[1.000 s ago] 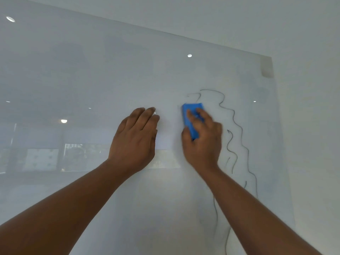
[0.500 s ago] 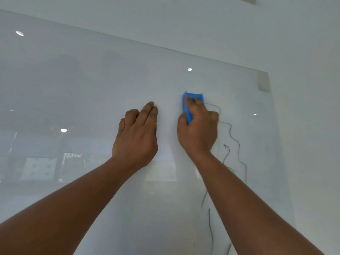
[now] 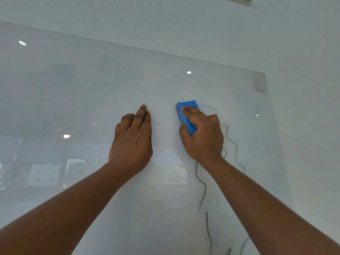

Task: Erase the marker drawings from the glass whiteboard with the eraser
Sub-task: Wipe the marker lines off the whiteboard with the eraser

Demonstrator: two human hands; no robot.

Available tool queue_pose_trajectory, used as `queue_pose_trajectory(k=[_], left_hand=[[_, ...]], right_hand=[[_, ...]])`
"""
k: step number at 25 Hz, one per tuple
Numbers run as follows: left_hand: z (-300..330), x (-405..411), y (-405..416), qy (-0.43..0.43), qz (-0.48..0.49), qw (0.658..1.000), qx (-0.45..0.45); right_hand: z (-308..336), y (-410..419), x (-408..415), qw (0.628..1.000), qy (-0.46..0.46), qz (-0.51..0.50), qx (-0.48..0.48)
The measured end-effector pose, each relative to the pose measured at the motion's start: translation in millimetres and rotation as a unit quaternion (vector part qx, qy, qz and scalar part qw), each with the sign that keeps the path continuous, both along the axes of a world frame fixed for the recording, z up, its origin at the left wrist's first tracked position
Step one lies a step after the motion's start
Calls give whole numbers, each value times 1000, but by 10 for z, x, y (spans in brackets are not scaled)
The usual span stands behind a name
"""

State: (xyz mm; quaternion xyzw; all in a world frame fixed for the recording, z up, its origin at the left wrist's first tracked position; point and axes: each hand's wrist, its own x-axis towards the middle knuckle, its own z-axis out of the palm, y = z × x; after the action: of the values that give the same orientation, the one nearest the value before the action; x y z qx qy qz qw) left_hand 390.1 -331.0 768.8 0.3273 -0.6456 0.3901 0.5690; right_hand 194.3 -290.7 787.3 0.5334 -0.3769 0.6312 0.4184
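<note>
A large glass whiteboard (image 3: 92, 92) fills most of the head view, hung on a pale wall. My right hand (image 3: 204, 137) presses a blue eraser (image 3: 186, 115) flat against the glass right of centre, fingers laid over it. Wavy dark marker lines (image 3: 232, 142) run down the board just right of that hand, and more marker strokes (image 3: 202, 188) continue below the wrist toward the bottom edge. My left hand (image 3: 133, 138) rests against the glass left of the eraser, fingers together and partly curled, holding nothing.
The board's top edge slants down to its right corner, where a square mount (image 3: 260, 82) sits. Bare wall (image 3: 303, 126) lies beyond the right edge. The glass reflects ceiling lights (image 3: 189, 72) and a room at lower left.
My right hand has carried the eraser upward along the board and tilted it; the short stroke at the top of the drawing is gone. My left hand has curled its fingers slightly.
</note>
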Motion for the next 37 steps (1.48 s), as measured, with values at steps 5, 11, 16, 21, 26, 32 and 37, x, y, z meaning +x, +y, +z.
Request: queue_pose_trajectory(k=[5, 11, 16, 21, 26, 32, 37], left_hand=[[28, -206, 55, -31, -30, 999, -4], [-9, -444, 109, -43, -47, 998, 15], [-24, -463, 93, -53, -45, 998, 9], [-39, -510, 99, -39, -40, 998, 2], [-61, -571, 105, -33, -23, 999, 8], [-76, -576, 103, -30, -24, 999, 4], [-99, -606, 98, -27, -27, 999, -1]], right_hand=[[-7, -9, 35, 1000, -25, 1, -17], [57, 53, -272, 993, -117, 19, -8], [141, 113, -590, 992, -126, 28, -12], [-122, 64, -515, 999, 39, 16, 5], [-13, 76, -432, 991, -129, 33, 3], [30, 166, -767, 982, -185, 45, -2], [-397, 86, -708, 998, 66, 18, 11]])
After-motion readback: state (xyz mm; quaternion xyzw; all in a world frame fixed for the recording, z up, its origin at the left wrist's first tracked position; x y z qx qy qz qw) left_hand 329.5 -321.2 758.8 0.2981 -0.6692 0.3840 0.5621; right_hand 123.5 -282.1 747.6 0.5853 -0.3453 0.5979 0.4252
